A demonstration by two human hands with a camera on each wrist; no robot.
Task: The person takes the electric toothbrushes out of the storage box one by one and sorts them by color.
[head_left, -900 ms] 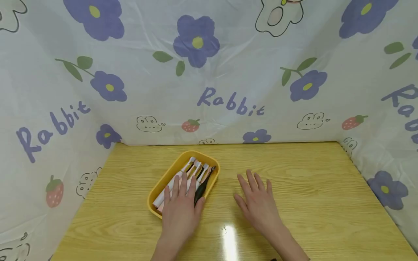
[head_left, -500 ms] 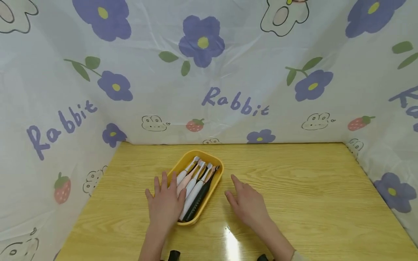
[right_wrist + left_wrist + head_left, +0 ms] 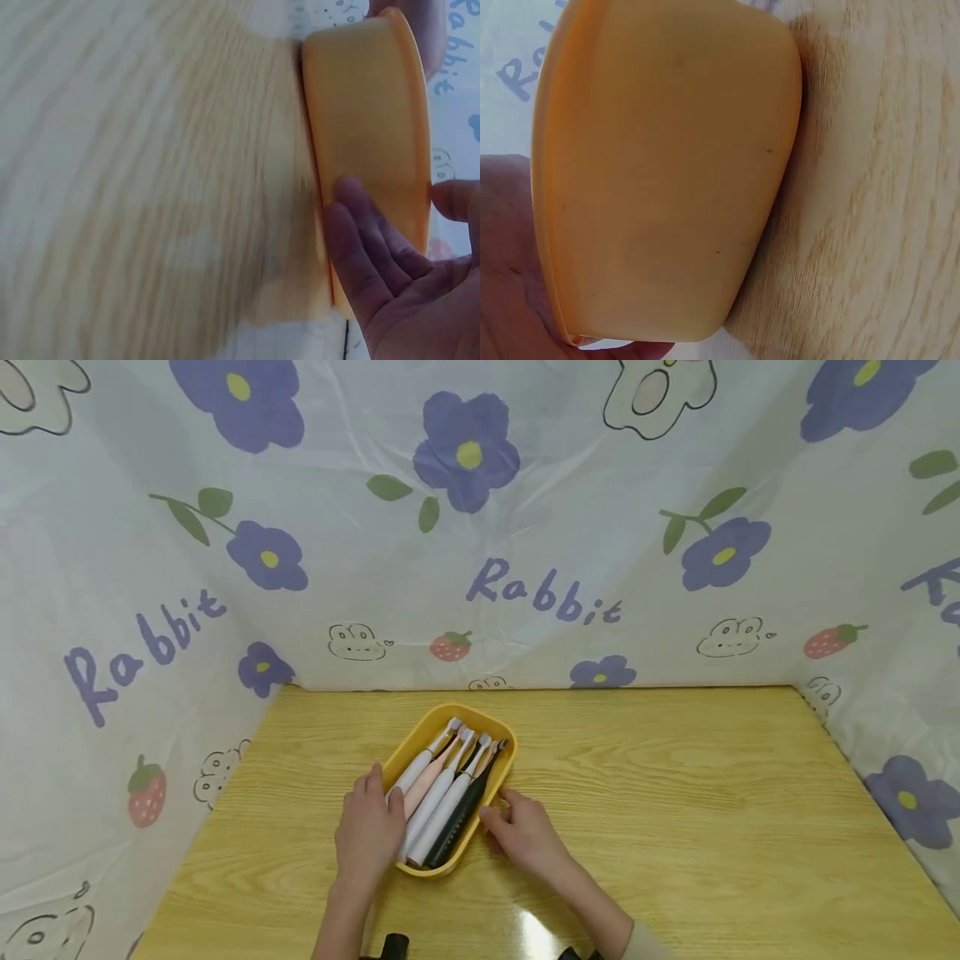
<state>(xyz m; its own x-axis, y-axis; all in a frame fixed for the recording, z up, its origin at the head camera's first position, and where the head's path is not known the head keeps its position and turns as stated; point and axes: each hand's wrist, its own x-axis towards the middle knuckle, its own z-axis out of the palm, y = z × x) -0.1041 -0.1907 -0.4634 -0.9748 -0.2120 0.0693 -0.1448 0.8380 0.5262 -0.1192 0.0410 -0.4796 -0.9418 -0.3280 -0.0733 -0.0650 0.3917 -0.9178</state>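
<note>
A yellow plastic tray (image 3: 416, 872) stands on the wooden table, slanted, with several electric toothbrushes inside lying side by side, heads toward the far end. Among them are a dark green one (image 3: 463, 814), a pink one (image 3: 424, 787) and white ones (image 3: 438, 827). My left hand (image 3: 366, 831) grips the tray's left side, thumb over the rim; its fingers are mostly hidden outside. On the opposite side my right hand (image 3: 528, 837) holds the tray, with fingers (image 3: 367, 255) against the outer wall and the thumb at the rim. The tray's plain outer wall (image 3: 667, 172) fills most of the left wrist view.
The wood-grain table (image 3: 660, 810) extends to both sides. A white cloth (image 3: 540, 510) with purple flowers and rabbit prints hangs behind it and on the left and right. Black objects (image 3: 395, 946) show at the bottom edge, by the wrists.
My left hand has moved from over the toothbrushes to the tray's left side and taken hold. My right hand has come leftward to the tray's right wall.
</note>
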